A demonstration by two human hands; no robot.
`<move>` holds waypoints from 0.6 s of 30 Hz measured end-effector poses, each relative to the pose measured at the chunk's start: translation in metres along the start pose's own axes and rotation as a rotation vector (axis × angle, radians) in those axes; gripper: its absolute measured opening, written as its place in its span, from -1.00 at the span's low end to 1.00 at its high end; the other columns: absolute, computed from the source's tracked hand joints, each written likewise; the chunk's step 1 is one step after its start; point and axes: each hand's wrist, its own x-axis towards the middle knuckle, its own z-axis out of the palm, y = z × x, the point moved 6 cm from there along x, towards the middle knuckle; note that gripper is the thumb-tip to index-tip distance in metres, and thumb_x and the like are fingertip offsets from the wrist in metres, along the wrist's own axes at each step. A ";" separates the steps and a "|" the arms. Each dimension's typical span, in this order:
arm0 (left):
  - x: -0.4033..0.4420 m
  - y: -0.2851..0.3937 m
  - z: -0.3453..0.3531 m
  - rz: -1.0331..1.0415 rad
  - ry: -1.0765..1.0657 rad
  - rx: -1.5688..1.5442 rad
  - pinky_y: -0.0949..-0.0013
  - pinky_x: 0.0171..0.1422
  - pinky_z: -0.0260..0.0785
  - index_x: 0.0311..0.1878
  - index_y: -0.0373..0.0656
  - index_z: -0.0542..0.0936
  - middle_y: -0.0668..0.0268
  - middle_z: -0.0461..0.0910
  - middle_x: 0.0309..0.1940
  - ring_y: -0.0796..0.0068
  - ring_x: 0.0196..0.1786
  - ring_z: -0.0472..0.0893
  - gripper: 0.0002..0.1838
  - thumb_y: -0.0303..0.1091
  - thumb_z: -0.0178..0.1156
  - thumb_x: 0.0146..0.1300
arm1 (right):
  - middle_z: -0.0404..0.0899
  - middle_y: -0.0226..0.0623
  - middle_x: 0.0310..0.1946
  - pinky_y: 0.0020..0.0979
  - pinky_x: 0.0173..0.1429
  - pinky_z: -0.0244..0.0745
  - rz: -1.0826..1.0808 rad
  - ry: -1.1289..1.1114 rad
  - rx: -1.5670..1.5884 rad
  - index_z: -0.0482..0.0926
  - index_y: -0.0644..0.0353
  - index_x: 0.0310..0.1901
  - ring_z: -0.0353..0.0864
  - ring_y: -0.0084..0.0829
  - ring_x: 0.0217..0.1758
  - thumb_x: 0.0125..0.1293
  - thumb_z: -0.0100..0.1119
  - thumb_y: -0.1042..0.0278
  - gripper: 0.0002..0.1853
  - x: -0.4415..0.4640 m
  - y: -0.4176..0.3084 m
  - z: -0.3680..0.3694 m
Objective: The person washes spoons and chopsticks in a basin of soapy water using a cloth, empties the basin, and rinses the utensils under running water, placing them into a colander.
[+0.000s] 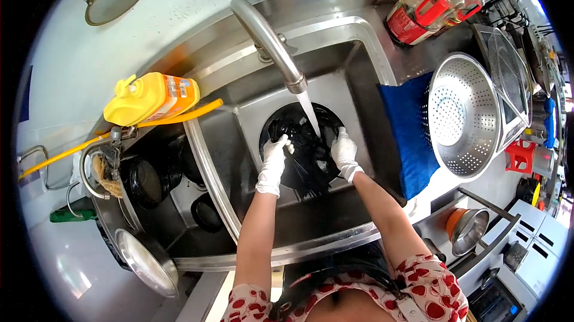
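Observation:
A round black basin (263, 132) sits in the steel sink, filled with black utensils (306, 181), some thin and stick-like. Water (309, 113) runs into it from the faucet (263, 32). Both my hands wear white gloves. My left hand (274, 163) is over the basin's left side, its fingers closed; whatever they grip is hidden among the dark pieces. At the right rim is my right hand (344, 152), curled with its thumb up and holding the basin's edge.
Stacked black bowls (149, 178) stand in the left sink compartment, behind a steel divider (209, 172). A yellow jug (152, 100) and yellow hose (185, 114) lie above it. To the right are a blue cloth (409, 137), a steel colander (463, 113) and large bottles (418, 14).

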 end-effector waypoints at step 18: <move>-0.046 0.008 0.069 0.411 -0.313 0.631 0.38 -0.28 0.42 -0.34 -0.17 0.58 0.25 0.57 -0.50 0.35 -0.45 0.55 -0.92 -0.48 0.10 0.13 | 0.45 -0.37 -0.56 -0.48 -0.53 0.31 0.349 -1.072 1.181 0.47 0.25 -0.30 0.34 -0.52 -0.63 0.37 -0.04 0.28 -0.79 -0.065 -0.029 -0.018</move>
